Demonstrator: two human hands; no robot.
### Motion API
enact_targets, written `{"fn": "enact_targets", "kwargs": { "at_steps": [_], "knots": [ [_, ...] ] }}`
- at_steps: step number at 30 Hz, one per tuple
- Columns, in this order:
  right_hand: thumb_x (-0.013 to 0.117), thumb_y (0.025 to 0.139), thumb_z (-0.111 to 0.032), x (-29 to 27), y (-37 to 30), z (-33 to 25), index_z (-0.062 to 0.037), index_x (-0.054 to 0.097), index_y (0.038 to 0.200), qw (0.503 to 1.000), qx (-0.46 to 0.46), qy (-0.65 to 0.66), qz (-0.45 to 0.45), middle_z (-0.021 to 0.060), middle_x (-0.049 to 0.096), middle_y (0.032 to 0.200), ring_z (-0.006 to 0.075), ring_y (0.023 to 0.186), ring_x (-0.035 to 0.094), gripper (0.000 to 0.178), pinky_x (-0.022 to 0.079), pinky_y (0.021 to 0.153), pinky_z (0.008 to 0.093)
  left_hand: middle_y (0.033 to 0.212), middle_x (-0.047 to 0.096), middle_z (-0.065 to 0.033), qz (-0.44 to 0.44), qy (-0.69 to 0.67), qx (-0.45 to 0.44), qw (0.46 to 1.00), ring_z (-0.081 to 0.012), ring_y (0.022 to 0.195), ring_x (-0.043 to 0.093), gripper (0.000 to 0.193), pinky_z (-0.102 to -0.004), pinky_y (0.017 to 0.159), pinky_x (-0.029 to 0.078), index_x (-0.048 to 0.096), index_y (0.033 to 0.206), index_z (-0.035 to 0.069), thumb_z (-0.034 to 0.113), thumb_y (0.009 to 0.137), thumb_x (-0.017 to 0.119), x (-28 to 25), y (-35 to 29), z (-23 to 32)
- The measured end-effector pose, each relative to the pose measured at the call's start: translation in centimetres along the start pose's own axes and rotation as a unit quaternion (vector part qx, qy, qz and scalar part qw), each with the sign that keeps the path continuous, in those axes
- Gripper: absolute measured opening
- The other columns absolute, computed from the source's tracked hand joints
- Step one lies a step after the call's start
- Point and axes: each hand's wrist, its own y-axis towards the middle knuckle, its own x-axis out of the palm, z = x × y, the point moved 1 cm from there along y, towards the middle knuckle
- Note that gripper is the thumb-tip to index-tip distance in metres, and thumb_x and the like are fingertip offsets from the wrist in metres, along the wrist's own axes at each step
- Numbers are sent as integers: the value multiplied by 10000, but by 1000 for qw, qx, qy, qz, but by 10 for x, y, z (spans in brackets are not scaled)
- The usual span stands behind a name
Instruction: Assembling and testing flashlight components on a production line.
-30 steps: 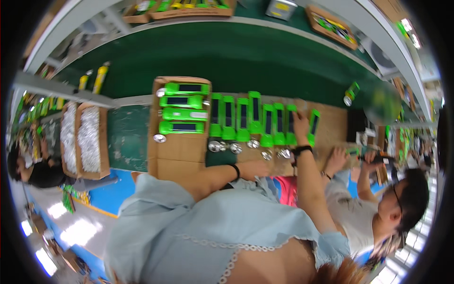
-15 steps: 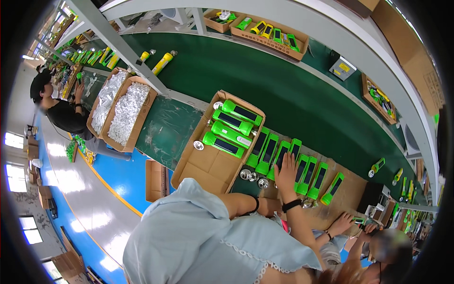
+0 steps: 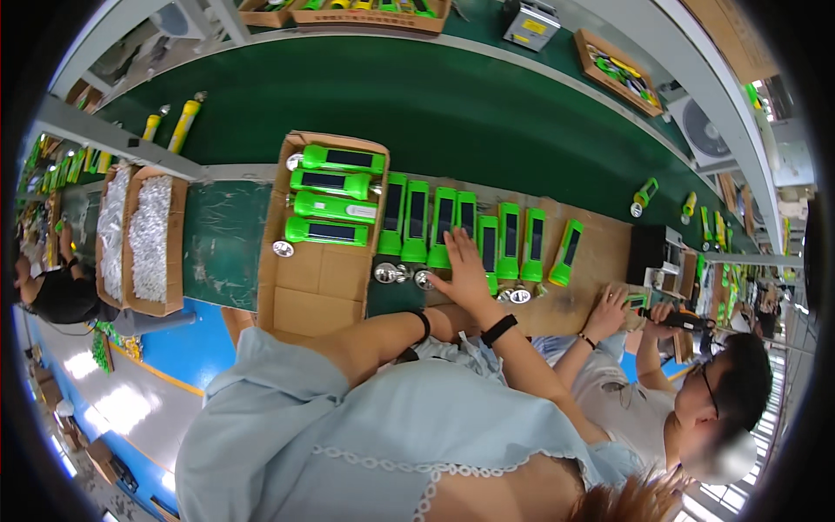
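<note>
My right hand (image 3: 465, 274) lies with fingers stretched out over a row of green torches with dark panels. Its fingertips rest at the lower part of one torch (image 3: 466, 209), and another torch (image 3: 488, 246) stands just right of the fingers. My left hand (image 3: 450, 320) is low, close to my body and partly behind my right wrist; its fingers are hidden. Left of the row, a cardboard box (image 3: 315, 300) holds several green torches (image 3: 335, 233) lying crosswise. Shiny round lamp heads (image 3: 385, 273) show at the lower ends of the row.
Two cardboard boxes of silvery and clear small parts (image 3: 150, 248) stand to the left. At the right, a co-worker's hands (image 3: 606, 313) hold a torch and a dark power screwdriver (image 3: 678, 320). A green conveyor belt (image 3: 487, 113) runs behind, with a metal frame post (image 3: 113, 139) at left.
My view has turned, so the bench appears straighter and farther left. My right hand stays over the torches. More of the co-worker and the dark tool has come into view.
</note>
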Motion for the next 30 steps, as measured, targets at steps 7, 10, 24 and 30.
{"fn": "enact_targets", "kwargs": {
  "at_steps": [7, 10, 24, 30],
  "knots": [
    [677, 719, -176, 8, -9, 9, -9, 372, 1306, 1000, -23, -7, 16, 205, 346, 1367, 366, 1286, 304, 682, 263, 1061, 450, 1126, 567, -208, -41, 52, 19, 998, -354, 1070, 528, 319, -416, 941, 392, 593, 1055, 37, 137, 762, 514, -8, 1, 6],
    [653, 732, -112, 9, -7, 8, -4, 406, 1275, 1000, -12, -6, 26, 191, 376, 1351, 351, 1280, 322, 607, 277, 1057, 441, 1069, 587, -203, -42, 69, 27, 996, -343, 1033, 547, 292, -402, 923, 409, 614, 978, 17, 62, 699, 543, 12, 1, -7],
    [639, 643, -47, 5, -38, 5, -22, 472, 1204, 987, 69, -31, 140, 184, 435, 1277, 350, 1230, 380, 586, 331, 1018, 423, 1228, 505, -198, -31, 120, 32, 992, -343, 1180, 438, 446, -420, 1011, 310, 523, 1188, 59, 199, 765, 524, 21, 8, -11],
    [563, 698, -45, -5, -73, 14, -19, 465, 1214, 975, 149, -90, 139, 168, 432, 1291, 327, 1217, 392, 526, 347, 999, 410, 1187, 517, -214, -21, 133, 81, 988, -370, 1148, 448, 486, -430, 994, 321, 513, 1177, 28, 179, 716, 543, 0, 12, 6]
  ]
}}
